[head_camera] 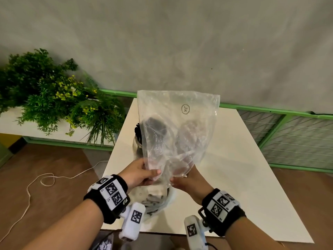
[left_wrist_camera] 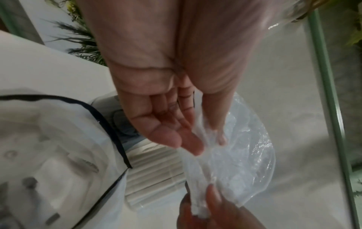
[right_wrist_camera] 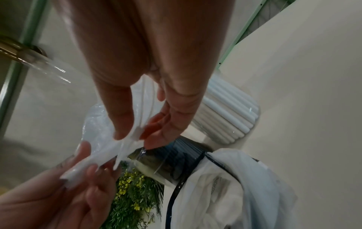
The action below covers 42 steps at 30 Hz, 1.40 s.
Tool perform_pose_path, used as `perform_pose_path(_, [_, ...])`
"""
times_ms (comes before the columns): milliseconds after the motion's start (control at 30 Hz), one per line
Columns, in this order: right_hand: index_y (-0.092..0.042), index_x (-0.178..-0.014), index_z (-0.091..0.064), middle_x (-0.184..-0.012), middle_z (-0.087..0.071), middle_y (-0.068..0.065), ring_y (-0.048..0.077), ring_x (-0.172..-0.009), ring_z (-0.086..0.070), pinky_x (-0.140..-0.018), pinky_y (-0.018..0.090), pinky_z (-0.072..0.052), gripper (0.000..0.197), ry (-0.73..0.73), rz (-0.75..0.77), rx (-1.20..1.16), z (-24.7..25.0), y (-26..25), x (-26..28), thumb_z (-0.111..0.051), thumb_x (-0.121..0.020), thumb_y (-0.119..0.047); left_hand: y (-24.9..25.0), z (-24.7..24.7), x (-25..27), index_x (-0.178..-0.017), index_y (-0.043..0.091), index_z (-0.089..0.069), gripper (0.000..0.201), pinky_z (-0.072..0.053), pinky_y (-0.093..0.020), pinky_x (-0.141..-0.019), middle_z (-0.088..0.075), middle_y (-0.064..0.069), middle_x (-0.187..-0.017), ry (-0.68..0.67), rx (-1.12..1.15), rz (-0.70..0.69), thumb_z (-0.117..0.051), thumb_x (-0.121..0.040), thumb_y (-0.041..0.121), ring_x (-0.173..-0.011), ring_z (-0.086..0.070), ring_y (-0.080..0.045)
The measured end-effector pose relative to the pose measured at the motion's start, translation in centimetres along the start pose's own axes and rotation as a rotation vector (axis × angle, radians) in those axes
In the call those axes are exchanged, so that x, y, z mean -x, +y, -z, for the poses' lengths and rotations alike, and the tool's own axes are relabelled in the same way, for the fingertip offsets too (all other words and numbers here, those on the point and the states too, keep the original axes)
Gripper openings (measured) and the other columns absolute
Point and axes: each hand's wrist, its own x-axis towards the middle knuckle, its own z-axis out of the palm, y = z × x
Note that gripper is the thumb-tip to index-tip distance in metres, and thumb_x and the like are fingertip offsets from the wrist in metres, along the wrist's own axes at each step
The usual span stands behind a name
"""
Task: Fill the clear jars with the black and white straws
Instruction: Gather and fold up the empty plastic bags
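A clear plastic bag (head_camera: 177, 130) is being pinched at its bottom edge by the left hand (head_camera: 139, 175) and the right hand (head_camera: 191, 183) above two straw-filled jars (right_wrist_camera: 229, 114).

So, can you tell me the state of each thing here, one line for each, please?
Clear plastic bag: empty, held up by its lower edge.
Left hand: pinches the bag.
Right hand: pinches the bag.
Jar of black straws: upright on the table, filled.
Jar of white straws: filled.
White zip pouch: open, crumpled.
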Motion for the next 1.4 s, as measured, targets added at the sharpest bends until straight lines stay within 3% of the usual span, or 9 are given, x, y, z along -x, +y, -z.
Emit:
perform_pose_path(100, [-0.006,-0.126,-0.049,-0.094,-0.064,0.02,0.026,-0.085,-0.065,-0.075,0.043,-0.057,0.06,0.088,0.024,0.101,1.6,-0.4,-0.4,-0.067,-0.073,0.014,0.3,1.8,-0.3,-0.104,0.013,-0.06,0.029,-0.05,-0.019,-0.059,-0.069,-0.002,-0.086,0.039,-0.092,-0.032,-0.069,-0.08,-0.001,-0.072,-0.066,-0.011])
perform_pose_path(233, [0.002,-0.115,-0.055,-0.068,-0.057,0.005,0.018,-0.062,-0.054,-0.059,0.025,-0.049,0.043,0.331,0.073,0.173,7.5,-1.6,0.8,-0.065,-0.077,0.017,0.7,7.6,-0.3,-0.103,0.003,-0.062,0.026,-0.046,-0.02,-0.057,-0.062,-0.011,-0.09,0.346,-0.134,-0.067,-0.07,-0.079,0.0,-0.074,-0.055,-0.018])
perform_pose_path(400, [-0.009,-0.111,-0.059,-0.079,-0.062,0.006,0.019,-0.073,-0.06,-0.069,0.026,-0.05,0.036,0.259,-0.016,0.327,9.4,-1.9,1.4,-0.065,-0.082,0.01,-0.8,9.3,-0.5,-0.1,0.002,-0.063,0.022,-0.045,-0.013,-0.049,-0.057,-0.012,-0.085,0.315,-0.158,-0.023,-0.071,-0.08,0.005,-0.068,-0.051,-0.014])
perform_pose_path(567, [-0.02,-0.113,-0.057,-0.104,-0.066,0.004,0.017,-0.094,-0.062,-0.084,0.031,-0.045,0.039,0.317,-0.089,0.209,8.5,-2.2,0.1,-0.075,-0.08,-0.03,-2.4,9.3,-0.5,-0.099,0.0,-0.064,0.026,-0.04,-0.012,-0.048,-0.06,-0.004,-0.075,0.203,-0.451,0.121,-0.075,-0.079,0.012,-0.06,-0.054,-0.008])
perform_pose_path(733, [-0.011,-0.098,-0.063,-0.085,-0.061,0.003,0.017,-0.079,-0.059,-0.074,0.027,-0.049,0.011,0.407,-0.009,0.059,6.9,-3.8,-1.4,-0.058,-0.093,-0.021,-2.2,8.7,-0.6,-0.132,0.015,-0.05,0.089,-0.043,-0.038,-0.101,-0.058,-0.005,-0.126,0.181,-0.491,0.111,-0.081,-0.06,0.058,-0.114,-0.057,-0.024])
perform_pose_path(800, [-0.009,-0.092,-0.061,-0.08,-0.059,0.001,0.017,-0.071,-0.056,-0.07,0.026,-0.052,0.006,0.381,-0.012,0.062,6.7,-4.0,-1.6,-0.058,-0.094,-0.015,-0.8,7.5,-0.7,-0.135,0.015,-0.045,0.073,-0.04,-0.041,-0.102,-0.052,-0.003,-0.132,0.296,-0.285,0.018,-0.07,-0.076,0.051,-0.119,-0.052,-0.024])
perform_pose_path(933, [-0.011,-0.081,-0.054,-0.066,-0.05,0.0,0.015,-0.063,-0.05,-0.065,0.027,-0.052,0.013,0.41,0.027,0.069,7.0,-4.2,-1.3,-0.059,-0.093,-0.013,1.6,6.7,-1.0,-0.089,0.013,-0.062,0.012,-0.045,-0.031,-0.077,-0.063,-0.002,-0.088,0.457,-0.068,-0.153,-0.061,-0.09,0.024,-0.09,-0.058,-0.022])
perform_pose_path(1067, [-0.015,-0.074,-0.045,-0.061,-0.048,-0.002,0.01,-0.057,-0.05,-0.066,0.027,-0.049,0.024,0.438,0.084,0.01,7.1,-4.6,-0.7,-0.057,-0.094,-0.013,2.2,6.7,-1.1,-0.084,0.009,-0.064,0.02,-0.041,-0.03,-0.07,-0.057,-0.006,-0.076,0.431,-0.031,-0.129,-0.055,-0.094,0.024,-0.074,-0.051,-0.021])
perform_pose_path(1400, [-0.014,-0.074,-0.045,-0.061,-0.046,0.001,0.016,-0.058,-0.045,-0.058,0.029,-0.043,0.028,0.505,0.12,0.12,7.2,-5.5,0.1,-0.072,-0.079,-0.02,3.0,6.8,-1.8,-0.08,0.014,-0.061,0.014,-0.044,-0.037,-0.083,-0.062,-0.006,-0.085,0.399,-0.081,-0.17,-0.063,-0.088,0.026,-0.085,-0.054,-0.023])
